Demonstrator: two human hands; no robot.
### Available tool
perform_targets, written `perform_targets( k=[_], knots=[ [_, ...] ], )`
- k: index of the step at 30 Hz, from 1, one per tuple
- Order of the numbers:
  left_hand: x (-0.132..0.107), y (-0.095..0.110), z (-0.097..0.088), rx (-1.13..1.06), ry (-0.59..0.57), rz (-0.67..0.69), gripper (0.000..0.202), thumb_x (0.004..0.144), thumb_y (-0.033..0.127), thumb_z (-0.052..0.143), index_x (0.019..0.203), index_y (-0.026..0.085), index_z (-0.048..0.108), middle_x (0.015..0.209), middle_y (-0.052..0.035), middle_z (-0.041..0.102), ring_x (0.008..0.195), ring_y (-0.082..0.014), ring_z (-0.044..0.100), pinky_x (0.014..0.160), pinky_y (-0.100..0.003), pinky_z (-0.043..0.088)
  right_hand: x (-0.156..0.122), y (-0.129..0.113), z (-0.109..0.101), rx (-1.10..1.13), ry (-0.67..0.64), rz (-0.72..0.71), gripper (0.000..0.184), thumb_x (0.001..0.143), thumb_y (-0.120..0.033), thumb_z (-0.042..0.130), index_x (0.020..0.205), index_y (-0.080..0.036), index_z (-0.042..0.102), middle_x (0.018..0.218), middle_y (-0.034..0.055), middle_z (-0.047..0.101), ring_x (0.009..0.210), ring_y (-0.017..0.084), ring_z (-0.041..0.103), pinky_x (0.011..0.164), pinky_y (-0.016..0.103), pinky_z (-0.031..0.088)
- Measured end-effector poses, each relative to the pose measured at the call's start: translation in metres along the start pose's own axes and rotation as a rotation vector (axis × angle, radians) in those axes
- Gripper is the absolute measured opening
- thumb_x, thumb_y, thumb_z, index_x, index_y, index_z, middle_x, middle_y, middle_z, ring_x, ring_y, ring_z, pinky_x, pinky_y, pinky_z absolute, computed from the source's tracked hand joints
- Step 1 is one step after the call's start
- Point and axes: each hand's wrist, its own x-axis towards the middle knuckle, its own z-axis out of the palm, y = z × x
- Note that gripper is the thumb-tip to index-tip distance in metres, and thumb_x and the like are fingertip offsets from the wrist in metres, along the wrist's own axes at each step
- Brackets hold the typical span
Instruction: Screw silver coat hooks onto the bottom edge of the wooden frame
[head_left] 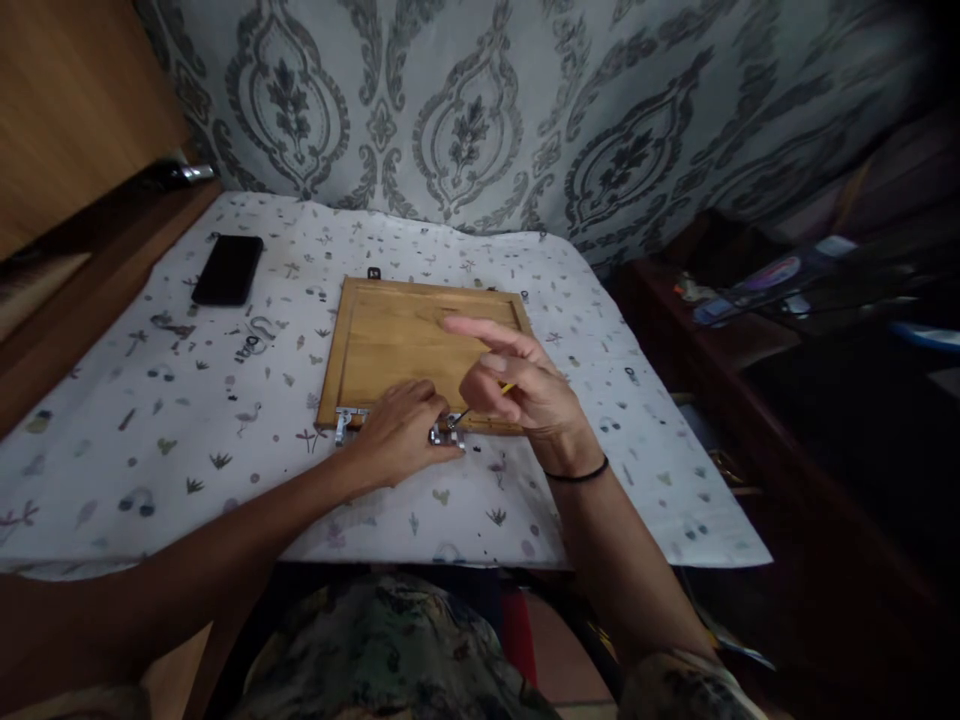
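Observation:
A wooden cabinet door (397,335) with a recessed panel lies flat on the table. My left hand (401,430) rests on its near edge, thumb and fingers pressed around a metal hinge (448,436). In my right hand (525,385) is a thin screwdriver (508,388), pinched so that a bit of yellow handle shows; its shaft slants down to the hinge. My index finger sticks out above it. Where the tip meets the hinge is too small to tell. A second metal hinge (342,424) sits at the door's near left corner.
A patterned white cloth (255,400) covers the table (450,545). A black phone (228,270) lies at the left, and a small black item (373,273) behind the door. Wooden furniture borders the left; a dark shelf with a plastic package (780,275) stands at the right.

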Motion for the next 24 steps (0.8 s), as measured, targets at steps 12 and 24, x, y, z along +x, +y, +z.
perform_targets(
  k=[12, 24],
  knots=[
    [-0.002, -0.004, 0.005, -0.018, 0.04, 0.034, 0.032, 0.087, 0.045, 0.078, 0.102, 0.018, 0.068, 0.108, -0.0097, 0.069, 0.107, -0.0299, 0.064, 0.094, -0.045, 0.052, -0.006, 0.019, 0.055, -0.197, 0.643, -0.295, 0.008, 0.09, -0.029, 0.053, 0.087, -0.022, 0.057, 0.043, -0.0149, 0.027, 0.036, 0.006, 0.016, 0.04, 0.021, 0.019],
    [-0.001, -0.002, 0.002, 0.016, 0.03, 0.004, 0.034, 0.084, 0.046, 0.081, 0.099, 0.017, 0.07, 0.105, -0.0106, 0.068, 0.103, -0.0313, 0.064, 0.091, -0.046, 0.052, 0.003, 0.005, 0.012, -0.052, 0.316, -0.077, 0.02, 0.083, -0.035, 0.065, 0.094, -0.018, 0.067, 0.053, -0.0071, 0.055, 0.044, 0.009, 0.042, 0.045, 0.023, 0.036]
  ],
)
